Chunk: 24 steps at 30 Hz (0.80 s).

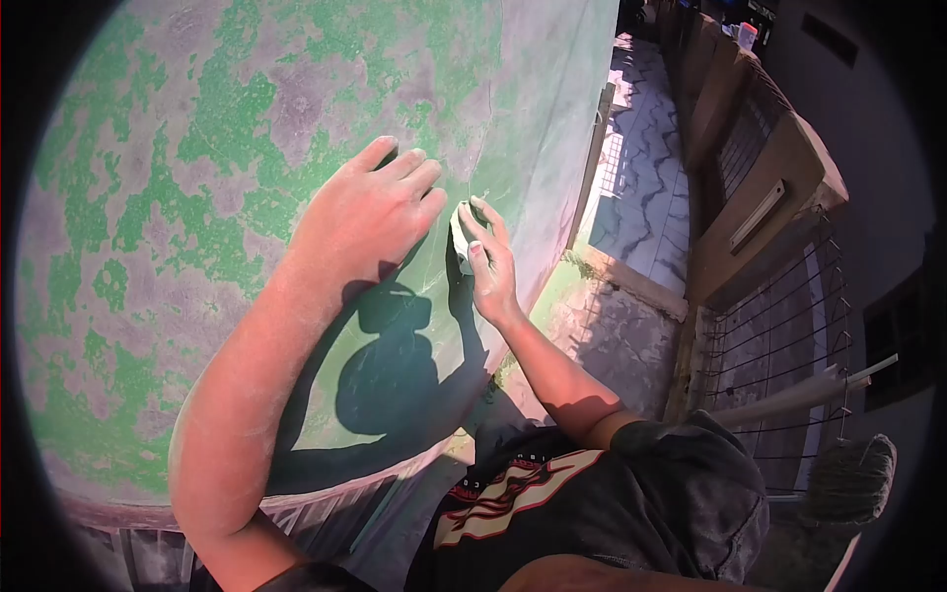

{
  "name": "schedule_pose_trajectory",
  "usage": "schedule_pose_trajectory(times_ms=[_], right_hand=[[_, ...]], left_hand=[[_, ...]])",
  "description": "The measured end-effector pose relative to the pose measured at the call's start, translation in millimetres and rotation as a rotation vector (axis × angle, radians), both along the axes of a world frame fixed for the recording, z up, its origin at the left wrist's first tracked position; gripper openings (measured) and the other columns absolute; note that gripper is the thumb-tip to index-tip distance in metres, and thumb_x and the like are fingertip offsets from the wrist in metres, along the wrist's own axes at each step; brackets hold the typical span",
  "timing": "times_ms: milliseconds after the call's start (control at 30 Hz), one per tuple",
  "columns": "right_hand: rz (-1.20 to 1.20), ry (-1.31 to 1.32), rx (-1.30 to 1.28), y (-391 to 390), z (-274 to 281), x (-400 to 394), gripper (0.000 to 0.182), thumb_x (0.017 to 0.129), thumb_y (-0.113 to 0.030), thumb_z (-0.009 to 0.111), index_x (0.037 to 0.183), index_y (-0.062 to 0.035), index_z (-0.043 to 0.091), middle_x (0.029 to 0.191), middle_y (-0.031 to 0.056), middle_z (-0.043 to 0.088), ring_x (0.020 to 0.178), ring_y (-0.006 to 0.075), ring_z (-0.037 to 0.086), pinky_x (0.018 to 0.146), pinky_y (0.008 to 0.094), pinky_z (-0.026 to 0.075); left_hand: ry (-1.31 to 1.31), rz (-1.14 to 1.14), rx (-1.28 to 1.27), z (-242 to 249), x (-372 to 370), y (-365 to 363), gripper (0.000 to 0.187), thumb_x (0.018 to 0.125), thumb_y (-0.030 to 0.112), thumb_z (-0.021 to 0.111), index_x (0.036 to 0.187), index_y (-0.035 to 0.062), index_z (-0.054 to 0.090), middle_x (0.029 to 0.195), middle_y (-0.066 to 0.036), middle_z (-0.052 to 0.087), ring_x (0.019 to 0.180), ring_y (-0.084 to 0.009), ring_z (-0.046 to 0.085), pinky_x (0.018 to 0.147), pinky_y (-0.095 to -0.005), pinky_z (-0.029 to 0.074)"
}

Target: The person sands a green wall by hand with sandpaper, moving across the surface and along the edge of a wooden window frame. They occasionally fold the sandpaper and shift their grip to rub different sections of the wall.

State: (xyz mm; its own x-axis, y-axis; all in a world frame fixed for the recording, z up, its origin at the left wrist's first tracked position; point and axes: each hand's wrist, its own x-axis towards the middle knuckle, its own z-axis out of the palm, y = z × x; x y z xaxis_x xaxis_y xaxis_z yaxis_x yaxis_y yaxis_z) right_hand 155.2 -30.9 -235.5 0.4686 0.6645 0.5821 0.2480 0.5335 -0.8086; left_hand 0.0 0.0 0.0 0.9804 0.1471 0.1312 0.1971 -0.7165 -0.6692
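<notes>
1. The small whitish piece with a rough edge (457,237) is in my right hand (490,259), close against the wall with patchy green and greyish paint (237,128). I can't tell what it is made of, nor whether its whole face touches.

2. My right hand is nearly closed on it: the thumb lies over the near side and the fingers reach up along it. As I judge it, a light pinch with the face laid flat would give even contact; tipping it onto an edge could gouge the paint.

3. My left hand (370,202) is just beside, further left, back towards me and fingers bent in a loose, half-open curl. Its palm is hidden, so I can't tell whether it holds anything or how firmly it meets the wall. Spread fingertips would steady me better there, I think, clear of the piece's path.

4. A thin crack (479,148) runs above my right hand; I'd judge that spot wants gentler pressure.

5. The dark shadow of my head and arms (390,380) falls on the wall below my hands, so surface flaws there may be harder to read. Tilting my head could let more sun in.
</notes>
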Motion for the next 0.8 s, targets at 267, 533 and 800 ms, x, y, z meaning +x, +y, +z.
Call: schedule_pose_trajectory(times_ms=[267,533,800], right_hand=[[-0.204,0.094,-0.045,14,18,5,0.028,0.091,-0.020,0.083,0.112,-0.0022,0.078,0.131,0.0165,0.066,0.120,0.0289,0.065,0.106,0.0385,0.048],[-0.121,0.356,-0.120,34,12,5,0.024,0.085,-0.017,0.089,0.088,-0.0001,0.072,0.106,0.0103,0.065,0.097,0.0217,0.065,0.090,0.0348,0.050],[-0.142,0.463,-0.166,36,-26,-12,0.029,0.086,-0.015,0.089,0.077,0.0007,0.065,0.093,0.0066,0.063,0.084,0.0182,0.059,0.082,0.0337,0.047]], left_hand=[[-0.091,-0.135,0.046,-10,3,-2,0.010,0.085,0.016,0.067,0.092,0.0104,0.069,0.106,-0.005,0.066,0.117,-0.0203,0.064,0.105,-0.0371,0.046],[-0.008,-0.042,-0.060,-9,-5,-12,0.017,0.085,0.015,0.063,0.099,0.0061,0.067,0.120,-0.011,0.067,0.128,-0.0245,0.061,0.110,-0.0400,0.045],[-0.085,-0.128,-0.069,-14,-7,-12,0.014,0.086,0.013,0.065,0.098,0.0073,0.070,0.113,-0.009,0.068,0.122,-0.0234,0.063,0.109,-0.0390,0.045]])
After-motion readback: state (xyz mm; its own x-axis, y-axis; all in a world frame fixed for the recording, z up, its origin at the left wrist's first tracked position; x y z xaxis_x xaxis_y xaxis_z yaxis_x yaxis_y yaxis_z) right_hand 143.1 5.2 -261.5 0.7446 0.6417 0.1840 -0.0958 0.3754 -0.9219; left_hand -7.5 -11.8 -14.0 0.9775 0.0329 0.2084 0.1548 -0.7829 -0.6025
